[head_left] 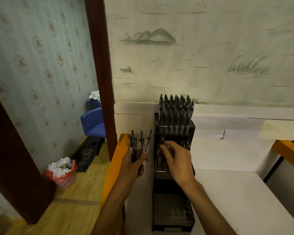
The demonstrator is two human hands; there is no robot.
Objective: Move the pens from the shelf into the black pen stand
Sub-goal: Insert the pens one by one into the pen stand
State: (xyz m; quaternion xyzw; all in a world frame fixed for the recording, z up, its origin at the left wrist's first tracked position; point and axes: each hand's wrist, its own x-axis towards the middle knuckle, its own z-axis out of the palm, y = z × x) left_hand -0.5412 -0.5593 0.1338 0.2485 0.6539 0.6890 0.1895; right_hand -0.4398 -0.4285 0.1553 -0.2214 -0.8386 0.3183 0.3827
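Nearest the camera, two bare forearms reach forward over a white shelf top with an orange-yellow edge strip on its left side. A tiered black pen stand stands on this surface; its lowest tier, closest to the viewer, shows rows of empty holes.

The left hand grasps a small bundle of pens, fingers curled round their lower ends, so that they fan upward just left of the stand. The right hand reaches over the middle tier with fingers bent, its fingertips pinching a single pen that stands upright at that tier's left side. A few more dark pens seem to sit at the middle tier's right side, though blur makes them hard to count.

Behind the hands, the top tier holds a dense cluster of upright pens, their tips rising above a raised white ledge at the back of the shelf.

To the left and below lies a wood-pattern floor, with a pink wastebasket full of crumpled paper, a dark wooden post and a blue plastic chair beyond it. Farthest back, pale wallpaper shows faint green hills, reeds and a small boat; the wall left of the post bears a floral medallion pattern.
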